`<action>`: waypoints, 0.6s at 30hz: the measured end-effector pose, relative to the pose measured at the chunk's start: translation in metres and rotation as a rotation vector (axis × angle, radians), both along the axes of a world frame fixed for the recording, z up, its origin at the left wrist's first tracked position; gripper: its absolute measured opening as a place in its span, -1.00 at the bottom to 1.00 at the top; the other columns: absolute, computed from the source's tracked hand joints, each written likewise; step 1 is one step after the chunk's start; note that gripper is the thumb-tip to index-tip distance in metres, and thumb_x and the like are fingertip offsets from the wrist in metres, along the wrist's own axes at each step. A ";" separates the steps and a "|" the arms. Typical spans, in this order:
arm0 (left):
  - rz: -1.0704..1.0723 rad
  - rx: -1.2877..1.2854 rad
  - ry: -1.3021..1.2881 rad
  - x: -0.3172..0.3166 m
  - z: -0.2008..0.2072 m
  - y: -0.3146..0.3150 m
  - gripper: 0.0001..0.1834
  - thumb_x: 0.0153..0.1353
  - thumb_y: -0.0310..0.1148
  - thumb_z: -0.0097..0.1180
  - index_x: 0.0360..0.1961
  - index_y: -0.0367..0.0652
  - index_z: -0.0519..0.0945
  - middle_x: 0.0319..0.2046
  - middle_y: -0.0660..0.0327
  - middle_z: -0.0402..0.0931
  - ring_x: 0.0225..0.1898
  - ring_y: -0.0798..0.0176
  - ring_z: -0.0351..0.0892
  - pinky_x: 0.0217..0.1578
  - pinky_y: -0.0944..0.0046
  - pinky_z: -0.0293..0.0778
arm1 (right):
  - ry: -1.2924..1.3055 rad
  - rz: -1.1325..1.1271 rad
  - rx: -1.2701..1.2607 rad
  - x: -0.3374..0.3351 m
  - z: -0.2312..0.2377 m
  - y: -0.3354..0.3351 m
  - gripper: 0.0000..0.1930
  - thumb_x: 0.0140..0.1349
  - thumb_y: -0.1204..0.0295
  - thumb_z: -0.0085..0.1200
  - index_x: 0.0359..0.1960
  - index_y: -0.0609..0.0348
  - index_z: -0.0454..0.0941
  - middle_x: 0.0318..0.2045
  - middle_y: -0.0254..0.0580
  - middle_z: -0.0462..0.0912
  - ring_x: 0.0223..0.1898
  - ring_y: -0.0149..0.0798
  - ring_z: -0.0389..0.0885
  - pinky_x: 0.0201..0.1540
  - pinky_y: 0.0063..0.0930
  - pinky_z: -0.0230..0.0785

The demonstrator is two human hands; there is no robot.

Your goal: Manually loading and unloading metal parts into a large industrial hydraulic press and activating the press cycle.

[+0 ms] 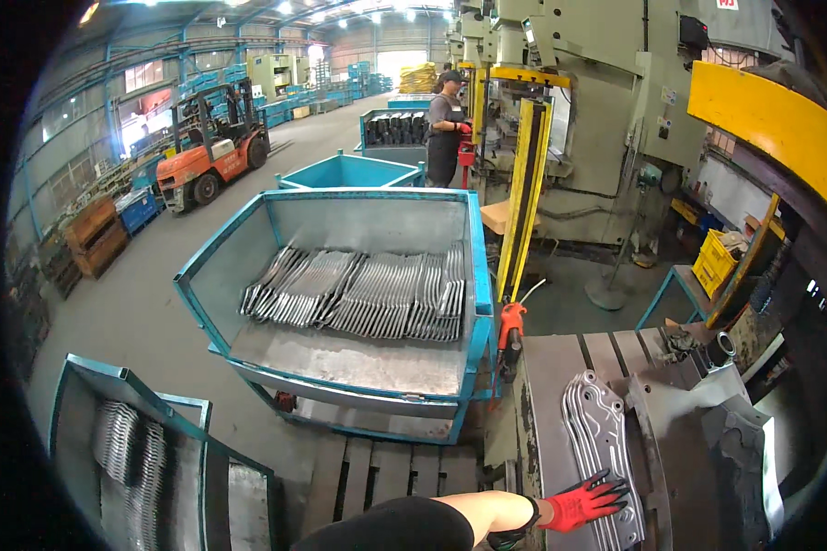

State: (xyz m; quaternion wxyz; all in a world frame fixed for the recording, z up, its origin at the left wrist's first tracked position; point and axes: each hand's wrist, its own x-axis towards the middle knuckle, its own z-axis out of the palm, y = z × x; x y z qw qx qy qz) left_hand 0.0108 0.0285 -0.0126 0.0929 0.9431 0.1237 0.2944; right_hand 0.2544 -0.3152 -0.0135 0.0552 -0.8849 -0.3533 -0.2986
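My left hand [586, 503], in a red glove with dark fingertips, reaches in from the lower edge. Its fingers lie spread over the near end of a stack of flat steel plates [601, 424]. These long grey plates have holes and raised ribs, and fan out slightly on the metal machine table [549, 386]. Right of the stack is a dark metal die block [675, 413] with a curved, shiny edge. My right hand does not show.
A blue-framed steel bin [358, 360] with rows of metal plates stands ahead. A smaller bin [179, 459] holds parts at lower left. An orange forklift [216, 161] stands far left. A person [444, 129] works at a press beyond a yellow guard post [524, 197].
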 end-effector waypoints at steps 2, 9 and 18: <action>0.006 0.026 0.032 0.003 0.002 -0.001 -0.19 -0.07 -0.30 0.01 0.29 -0.17 0.07 0.31 -0.01 -0.04 0.36 -0.04 -0.13 0.30 -0.22 -0.27 | -0.009 -0.018 -0.003 0.004 -0.009 -0.007 -0.59 0.16 0.07 0.02 -0.22 0.18 0.59 -0.29 0.07 0.59 -0.24 0.02 0.54 -0.22 -0.15 0.41; 0.011 0.048 0.038 0.000 0.001 0.000 -0.18 -0.07 -0.26 0.04 0.29 -0.13 0.09 0.30 0.02 0.01 0.34 -0.06 -0.08 0.29 -0.24 -0.26 | -0.062 -0.122 0.027 0.026 -0.047 -0.025 -0.59 0.15 0.03 0.02 -0.30 0.15 0.60 -0.42 0.04 0.59 -0.37 0.03 0.54 -0.31 -0.15 0.41; 0.000 0.048 0.015 -0.004 0.016 -0.002 -0.27 -0.02 -0.27 0.02 0.26 -0.11 0.16 0.27 0.01 0.07 0.32 -0.08 -0.03 0.28 -0.25 -0.22 | -0.057 -0.142 0.026 0.016 -0.040 -0.033 -0.54 0.11 -0.05 0.03 -0.41 0.16 0.61 -0.51 0.01 0.58 -0.48 0.01 0.54 -0.40 -0.16 0.40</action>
